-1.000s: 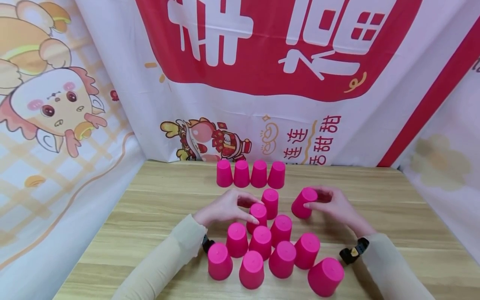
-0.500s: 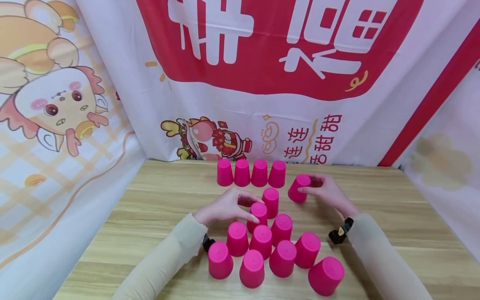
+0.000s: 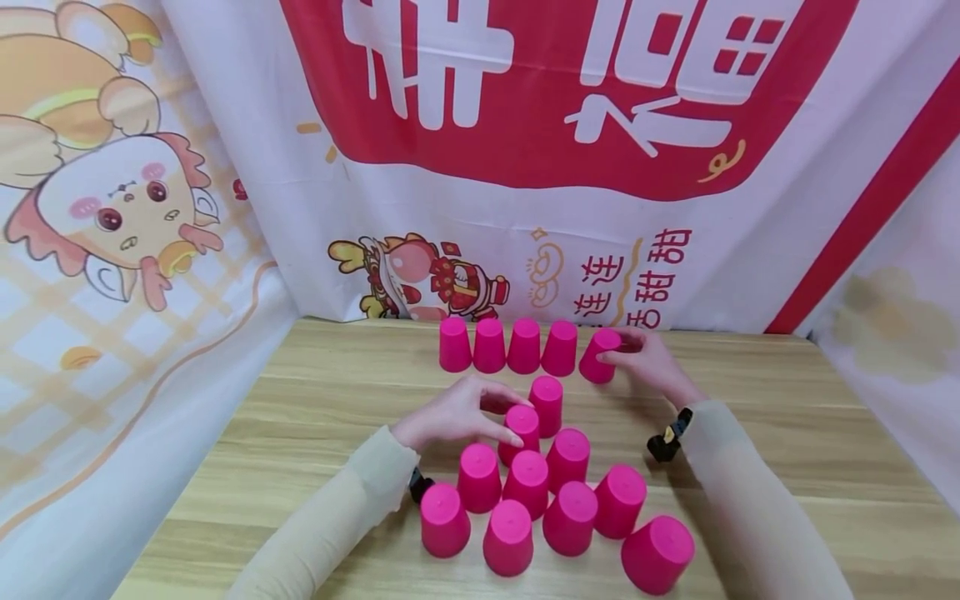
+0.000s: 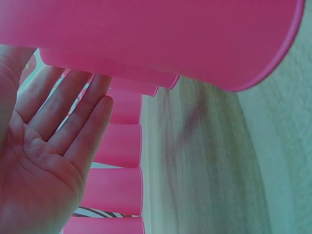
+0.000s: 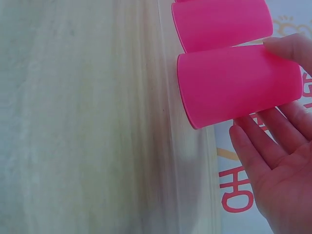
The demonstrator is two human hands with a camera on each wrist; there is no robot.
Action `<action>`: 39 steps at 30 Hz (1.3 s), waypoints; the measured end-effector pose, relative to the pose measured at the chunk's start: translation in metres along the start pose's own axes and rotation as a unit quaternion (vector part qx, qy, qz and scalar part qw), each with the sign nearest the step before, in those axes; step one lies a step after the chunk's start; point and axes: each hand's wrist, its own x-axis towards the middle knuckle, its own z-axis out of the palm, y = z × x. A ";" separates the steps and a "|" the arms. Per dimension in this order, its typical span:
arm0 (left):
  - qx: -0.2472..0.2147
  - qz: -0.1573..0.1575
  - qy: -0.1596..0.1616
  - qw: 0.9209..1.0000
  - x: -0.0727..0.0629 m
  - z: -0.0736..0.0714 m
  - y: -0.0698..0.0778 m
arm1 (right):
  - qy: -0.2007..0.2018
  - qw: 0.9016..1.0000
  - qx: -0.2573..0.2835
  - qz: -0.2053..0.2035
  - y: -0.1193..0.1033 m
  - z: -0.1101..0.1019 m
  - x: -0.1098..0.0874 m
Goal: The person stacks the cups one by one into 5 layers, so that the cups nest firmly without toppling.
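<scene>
At the right end of the back row, my right hand (image 3: 651,362) grips an upside-down pink plastic cup (image 3: 597,360) between thumb and fingers. In the right wrist view this cup (image 5: 239,85) is slightly tilted beside its neighbour (image 5: 222,24). My left hand (image 3: 459,412) has its thumb and fingers round another upside-down pink cup (image 3: 519,427) in the middle group. A pink cup (image 3: 546,404) stands just behind it. Pink cups (image 4: 161,39) hide the left fingertips in the left wrist view.
Several upside-down pink cups, such as the front one (image 3: 508,537) and the right one (image 3: 658,554), stand close together before the hands. Several more (image 3: 489,346) line the back of the wooden table (image 3: 300,433). A printed cloth (image 3: 420,200) hangs behind.
My right hand has carried its cup back and slightly left, from right of the middle group to the back row's end. My left hand has stayed at its cup.
</scene>
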 end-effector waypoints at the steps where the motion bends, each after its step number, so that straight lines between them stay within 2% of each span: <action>1: -0.001 0.001 -0.001 1.000 0.000 0.000 0.000 | 0.002 1.000 0.001 0.003 0.001 0.000 0.001; 15: 0.007 0.007 0.000 1.000 0.001 0.001 0.000 | -0.001 1.000 0.023 -0.008 0.001 0.003 0.009; 28: 0.009 0.005 0.003 1.000 0.002 0.002 0.000 | -0.003 1.000 -0.002 0.002 0.006 0.002 0.009; 34: 0.006 0.000 0.003 1.000 0.002 0.002 -0.001 | -0.002 1.000 0.021 -0.007 -0.002 -0.005 -0.001; 39: 0.006 0.003 0.004 1.000 0.002 0.003 -0.002 | 0.013 0.999 0.007 -0.031 -0.017 -0.018 -0.015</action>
